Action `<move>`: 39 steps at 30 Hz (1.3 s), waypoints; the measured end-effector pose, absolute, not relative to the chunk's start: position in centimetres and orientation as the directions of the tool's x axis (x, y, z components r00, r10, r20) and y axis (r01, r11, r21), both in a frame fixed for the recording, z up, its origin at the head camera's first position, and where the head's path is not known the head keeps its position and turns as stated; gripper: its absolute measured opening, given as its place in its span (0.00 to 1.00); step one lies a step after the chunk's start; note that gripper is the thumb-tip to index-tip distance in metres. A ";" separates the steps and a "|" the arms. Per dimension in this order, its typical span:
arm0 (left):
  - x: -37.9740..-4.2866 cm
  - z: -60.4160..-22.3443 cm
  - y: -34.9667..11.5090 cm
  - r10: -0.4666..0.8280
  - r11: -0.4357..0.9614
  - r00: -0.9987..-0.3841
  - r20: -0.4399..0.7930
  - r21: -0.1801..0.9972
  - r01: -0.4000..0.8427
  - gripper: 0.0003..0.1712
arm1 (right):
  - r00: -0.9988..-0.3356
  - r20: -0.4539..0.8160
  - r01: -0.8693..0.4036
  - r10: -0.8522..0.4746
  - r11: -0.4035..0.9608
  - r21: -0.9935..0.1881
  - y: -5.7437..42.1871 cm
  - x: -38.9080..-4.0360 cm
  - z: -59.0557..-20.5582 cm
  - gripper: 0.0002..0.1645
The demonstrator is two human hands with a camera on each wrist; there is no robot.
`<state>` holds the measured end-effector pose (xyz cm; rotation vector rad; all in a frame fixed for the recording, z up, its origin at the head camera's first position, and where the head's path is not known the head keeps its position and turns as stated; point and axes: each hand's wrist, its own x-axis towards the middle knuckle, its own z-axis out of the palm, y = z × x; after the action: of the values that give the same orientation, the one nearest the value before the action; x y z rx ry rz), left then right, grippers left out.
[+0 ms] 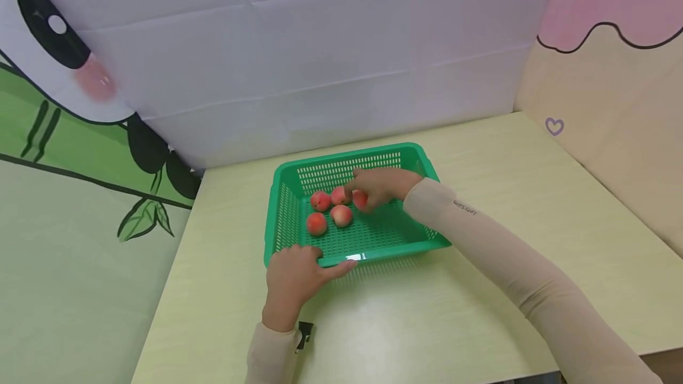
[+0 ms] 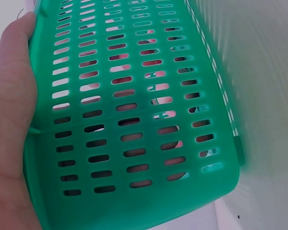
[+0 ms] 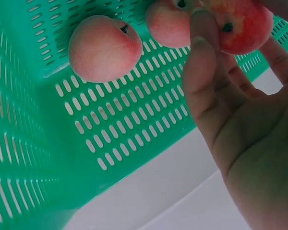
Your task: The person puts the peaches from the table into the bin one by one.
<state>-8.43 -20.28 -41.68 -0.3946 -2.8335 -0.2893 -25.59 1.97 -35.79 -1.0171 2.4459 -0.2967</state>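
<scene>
A green plastic basket [image 1: 352, 250] with slotted walls stands on the table, with several red-and-cream peaches [image 1: 316, 224] inside. At its near left corner my left hand [image 1: 293, 277] grips the rim, thumb lying along the outside. The left wrist view shows that hand [image 2: 9, 100] against the slotted outer wall [image 2: 134, 206]. Inside the basket, my right hand [image 1: 377, 185] holds a peach [image 1: 360, 200], partly hidden by the fingers. Close up in the right wrist view, thumb and fingers pinch this redder peach [image 3: 245, 26], and a paler peach [image 3: 103, 48] lies apart from it.
The pale yellow table [image 1: 512, 194] extends around the basket. Behind it hangs a white wall cloth [image 1: 320, 58], with printed cartoon cloths at both sides. A small black clip [image 1: 304, 333] shows beside the left sleeve.
</scene>
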 end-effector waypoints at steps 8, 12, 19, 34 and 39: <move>-8.4 -41.5 -20.1 0.241 0.940 -0.924 0.297 0.166 0.299 0.47 | -0.614 -0.314 -0.638 -0.724 0.690 -0.342 1.6 -25.6 -36.3 0.22; -8.4 -41.5 -20.2 0.236 0.942 -0.930 0.281 0.168 0.290 0.47 | -0.621 -0.292 -0.665 -0.727 0.687 -0.293 1.4 -25.5 -36.7 0.18; -8.4 -41.4 -20.3 0.236 0.939 -0.933 0.273 0.182 0.291 0.48 | -0.623 -0.295 -0.677 -0.724 0.688 -0.260 1.0 -25.2 -36.8 0.17; -8.3 -41.3 -20.3 0.236 0.939 -0.931 0.277 0.182 0.292 0.48 | -0.633 -0.316 -0.665 -0.707 0.705 -0.245 0.9 -24.9 -36.8 0.18; -8.3 -41.3 -20.3 0.233 0.941 -0.940 0.251 0.188 0.283 0.48 | -0.624 -0.316 -0.673 -0.714 0.697 -0.246 0.8 -24.8 -37.0 0.18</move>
<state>-8.27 -20.30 -41.28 -0.3868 -2.8705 -0.3260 -24.79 0.81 -36.96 -1.0792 2.5175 -0.1451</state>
